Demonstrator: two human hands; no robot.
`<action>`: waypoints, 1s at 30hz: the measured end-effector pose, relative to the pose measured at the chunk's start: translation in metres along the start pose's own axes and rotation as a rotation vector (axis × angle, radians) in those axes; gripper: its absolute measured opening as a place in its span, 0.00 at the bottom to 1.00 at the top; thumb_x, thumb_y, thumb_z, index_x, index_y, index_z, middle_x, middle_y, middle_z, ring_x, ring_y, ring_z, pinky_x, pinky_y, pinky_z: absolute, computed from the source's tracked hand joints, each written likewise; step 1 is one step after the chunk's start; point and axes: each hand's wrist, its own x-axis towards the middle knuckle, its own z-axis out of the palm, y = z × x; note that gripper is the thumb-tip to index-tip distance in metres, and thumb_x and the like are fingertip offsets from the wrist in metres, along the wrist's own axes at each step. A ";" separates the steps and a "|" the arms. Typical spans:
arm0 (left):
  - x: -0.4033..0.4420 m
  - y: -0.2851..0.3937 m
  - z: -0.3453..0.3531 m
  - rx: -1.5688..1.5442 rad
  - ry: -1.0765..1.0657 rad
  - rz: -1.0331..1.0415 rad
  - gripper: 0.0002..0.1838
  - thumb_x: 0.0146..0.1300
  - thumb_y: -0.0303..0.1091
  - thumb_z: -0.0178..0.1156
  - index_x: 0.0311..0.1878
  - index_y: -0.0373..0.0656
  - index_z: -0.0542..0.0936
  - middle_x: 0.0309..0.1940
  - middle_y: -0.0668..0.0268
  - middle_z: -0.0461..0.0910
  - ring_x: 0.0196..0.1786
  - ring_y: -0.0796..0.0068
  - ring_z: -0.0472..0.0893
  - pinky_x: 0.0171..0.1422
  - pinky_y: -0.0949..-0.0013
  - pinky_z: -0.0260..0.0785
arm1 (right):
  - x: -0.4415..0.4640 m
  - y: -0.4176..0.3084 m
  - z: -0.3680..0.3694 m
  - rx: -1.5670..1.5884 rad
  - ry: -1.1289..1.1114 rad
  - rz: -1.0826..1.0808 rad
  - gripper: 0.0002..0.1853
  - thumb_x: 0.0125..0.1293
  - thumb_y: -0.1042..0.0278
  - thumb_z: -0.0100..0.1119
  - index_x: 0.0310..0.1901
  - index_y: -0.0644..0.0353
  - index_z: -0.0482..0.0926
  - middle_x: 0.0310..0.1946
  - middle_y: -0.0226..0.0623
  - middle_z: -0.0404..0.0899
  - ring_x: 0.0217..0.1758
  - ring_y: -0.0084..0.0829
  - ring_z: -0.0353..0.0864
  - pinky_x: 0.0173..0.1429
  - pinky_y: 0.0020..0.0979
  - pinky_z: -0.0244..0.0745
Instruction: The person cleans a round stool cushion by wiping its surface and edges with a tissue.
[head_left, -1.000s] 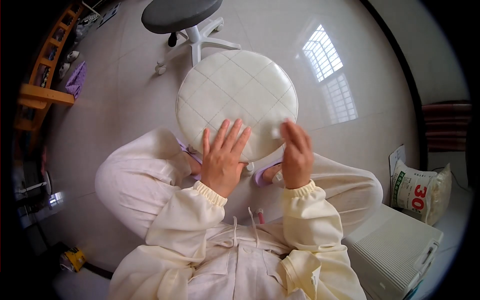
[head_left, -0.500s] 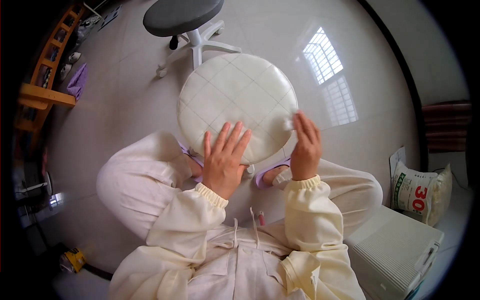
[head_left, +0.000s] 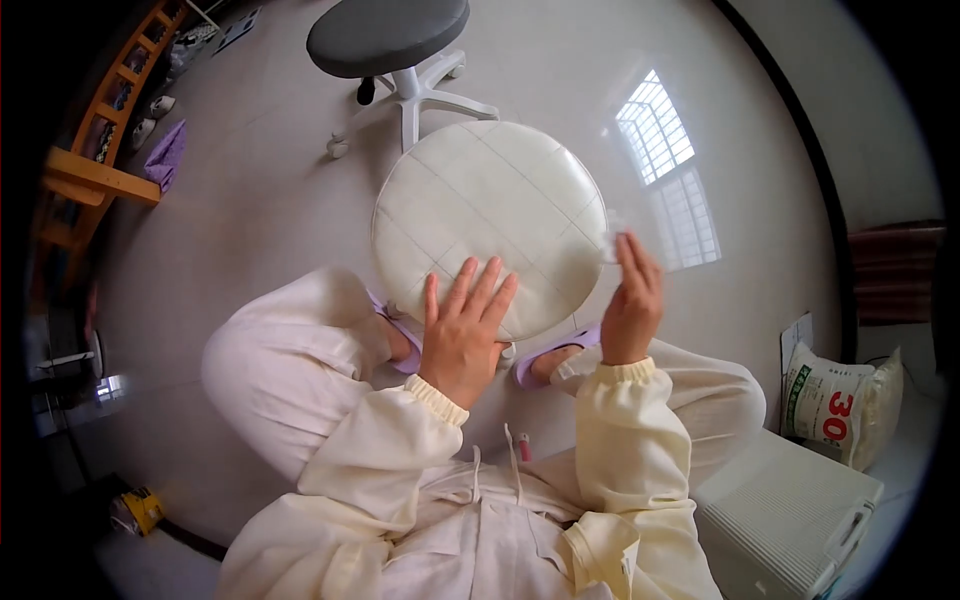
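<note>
A round stool [head_left: 485,195] with a cream quilted seat stands between my knees, dark lines marking the stitched diamonds on its top. My left hand [head_left: 465,335] lies flat on the near part of the seat, its fingers spread. Just off the right rim, my right hand [head_left: 636,295] holds its fingers together around a small white wad [head_left: 611,243], perhaps tissue; most of it is hidden or blurred.
Beyond the seat stands a grey stool [head_left: 390,38] on a white wheeled base. A white ribbed box [head_left: 780,510] and a printed sack [head_left: 835,400] sit at the right. To the left are a wooden rack [head_left: 105,175], a purple cloth [head_left: 166,157] and a yellow object [head_left: 143,510].
My right hand has shifted slightly right with the white wad, away from the seat's rim. The left hand stays on the seat. The whole view has moved a little.
</note>
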 end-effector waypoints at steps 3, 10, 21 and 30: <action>0.000 0.001 0.000 0.005 0.003 0.003 0.47 0.49 0.34 0.75 0.75 0.53 0.67 0.78 0.64 0.61 0.79 0.58 0.59 0.81 0.39 0.45 | -0.003 -0.018 0.007 -0.025 -0.218 -0.332 0.23 0.61 0.85 0.51 0.58 0.63 0.82 0.62 0.38 0.80 0.62 0.41 0.78 0.66 0.37 0.74; 0.000 0.001 -0.003 0.001 -0.019 0.012 0.47 0.50 0.35 0.75 0.75 0.52 0.67 0.78 0.64 0.61 0.80 0.57 0.58 0.80 0.39 0.45 | -0.009 0.042 0.009 0.050 -0.174 0.227 0.19 0.63 0.86 0.53 0.53 0.63 0.85 0.55 0.39 0.85 0.56 0.40 0.82 0.61 0.33 0.76; 0.000 0.001 -0.002 -0.011 -0.008 0.005 0.46 0.50 0.35 0.75 0.75 0.52 0.67 0.78 0.64 0.61 0.79 0.57 0.59 0.80 0.38 0.45 | 0.008 0.010 -0.020 1.647 -0.051 0.944 0.13 0.71 0.69 0.54 0.48 0.71 0.81 0.46 0.37 0.82 0.51 0.31 0.81 0.61 0.31 0.73; 0.000 0.001 0.000 0.017 -0.005 0.002 0.45 0.50 0.34 0.74 0.75 0.52 0.68 0.78 0.64 0.61 0.80 0.58 0.58 0.80 0.38 0.44 | 0.017 -0.032 0.020 0.254 -0.278 -0.314 0.09 0.61 0.80 0.63 0.42 0.63 0.86 0.47 0.36 0.83 0.48 0.38 0.82 0.51 0.34 0.79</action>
